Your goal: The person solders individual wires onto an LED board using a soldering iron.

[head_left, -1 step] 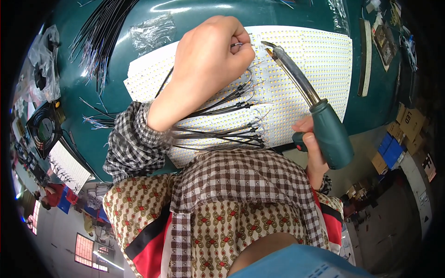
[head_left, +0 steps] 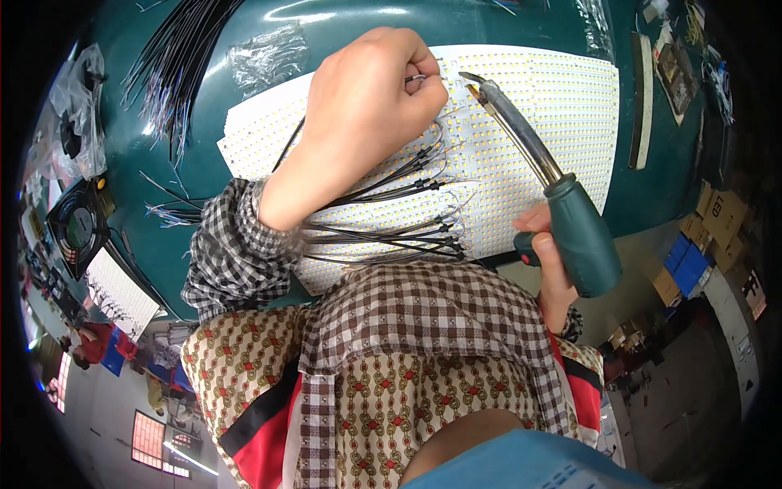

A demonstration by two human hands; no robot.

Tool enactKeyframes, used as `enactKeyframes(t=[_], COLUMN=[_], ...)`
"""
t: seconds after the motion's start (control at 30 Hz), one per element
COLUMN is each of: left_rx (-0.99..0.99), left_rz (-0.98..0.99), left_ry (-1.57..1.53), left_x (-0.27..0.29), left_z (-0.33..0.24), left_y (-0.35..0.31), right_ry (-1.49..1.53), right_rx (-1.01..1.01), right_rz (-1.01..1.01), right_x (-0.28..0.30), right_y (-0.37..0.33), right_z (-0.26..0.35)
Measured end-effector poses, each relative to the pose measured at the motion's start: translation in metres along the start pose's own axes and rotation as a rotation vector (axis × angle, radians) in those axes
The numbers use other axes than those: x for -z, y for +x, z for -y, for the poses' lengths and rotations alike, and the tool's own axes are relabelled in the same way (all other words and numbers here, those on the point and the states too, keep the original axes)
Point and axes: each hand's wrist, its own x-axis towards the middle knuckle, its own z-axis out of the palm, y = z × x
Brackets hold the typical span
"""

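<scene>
Here, pinches thin dark cable between thumb and forefinger of left hand, over white yellow-dotted board; grips green soldering gun in curled fingers of right hand.

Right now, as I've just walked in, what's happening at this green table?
The person's left hand pinches a thin cable end over a white LED board. The right hand holds a green-handled soldering gun, its tip close to the left hand. Several black cables lie across the board nearer the person.
</scene>
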Motion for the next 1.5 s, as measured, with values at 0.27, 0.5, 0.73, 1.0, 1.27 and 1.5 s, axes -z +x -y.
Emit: enactKeyframes(t=[0.27, 0.5, 0.73, 1.0, 1.27, 1.5], left_rx=[-0.207, -0.103, -0.070, -0.071, -0.083, -0.006], left_rz=[-0.096, 0.039, 0.027, -0.023, -0.006, -0.032], left_ry=[0.114, 0.045, 0.149, 0.046, 0.073, 0.080], left_x=[0.015, 0.016, 0.019, 0.008, 0.000, -0.005], left_z=[-0.009, -0.006, 0.001, 0.000, -0.001, -0.001], left_y=[-0.021, -0.044, -0.026, -0.024, -0.022, -0.022], right_ry=[0.014, 0.134, 0.174, 0.154, 0.113, 0.105], right_rx=[0.032, 0.140, 0.189, 0.152, 0.130, 0.030], right_rz=[0.011, -0.070, -0.093, -0.079, -0.049, -0.069], right_x=[0.002, 0.004, 0.010, 0.012, 0.010, 0.010], right_y=[0.003, 0.008, 0.005, 0.003, 0.004, -0.004], right_z=[0.007, -0.008, -0.017, -0.015, -0.013, -0.010])
